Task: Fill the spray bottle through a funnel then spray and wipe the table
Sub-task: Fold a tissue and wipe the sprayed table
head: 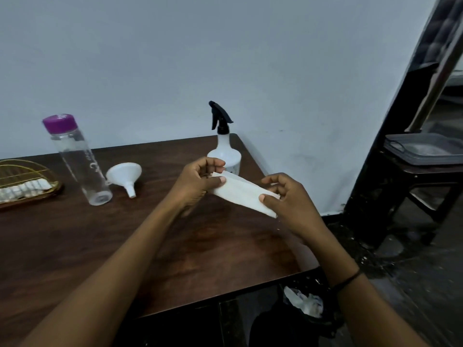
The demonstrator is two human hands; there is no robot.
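A folded white tissue (244, 191) is held above the dark wooden table (75, 241), with my left hand (198, 181) pinching its left end and my right hand (288, 196) gripping its right end. Behind my left hand stands a white spray bottle (225, 151) with a black trigger head, near the table's far right corner. A white funnel (124, 175) lies on its side left of centre. Beside it stands a clear bottle (80, 161) with a purple cap, which looks nearly empty.
A gold wire holder (30, 179) with white folded tissues sits at the table's left edge. A black bin (308, 309) with crumpled white tissue is below the table's right front corner. A dark stool carrying a grey tray (423, 149) stands at right.
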